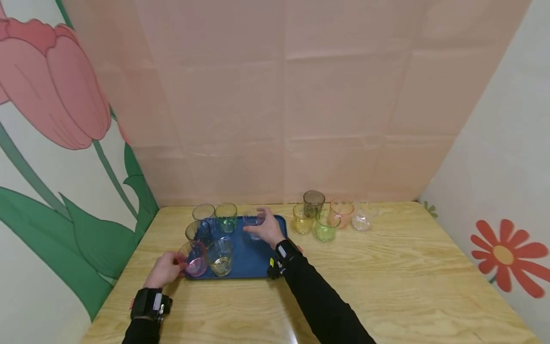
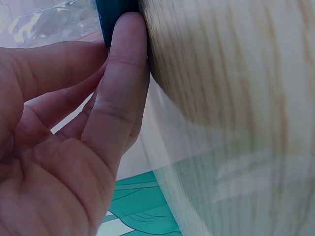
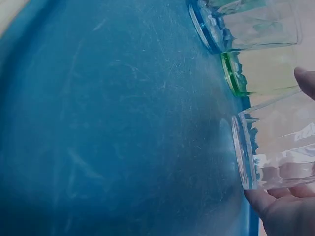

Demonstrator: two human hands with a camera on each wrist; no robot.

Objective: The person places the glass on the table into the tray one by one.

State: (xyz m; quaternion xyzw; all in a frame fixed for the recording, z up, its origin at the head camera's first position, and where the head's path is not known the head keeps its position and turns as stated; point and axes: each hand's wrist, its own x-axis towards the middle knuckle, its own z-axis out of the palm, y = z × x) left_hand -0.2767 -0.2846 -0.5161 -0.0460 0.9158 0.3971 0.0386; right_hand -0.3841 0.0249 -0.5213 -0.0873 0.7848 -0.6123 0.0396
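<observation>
At the near left corner of a blue tray, my left hand pinches the rim between thumb and fingers, beside a pink glass. The left wrist view shows the fingertips on the tray's edge. My right hand holds a clear glass at the tray's back right, thumb on one side and fingers on the other. The glass is upright, its base close over the tray. A green glass stands to its left. Several more glasses crowd the tray's left half, including a clear one in front.
On the wooden table, right of the tray, stand a yellow glass, a dark grey glass, a light green glass, an orange glass and a clear glass. A pink-covered wall rises behind.
</observation>
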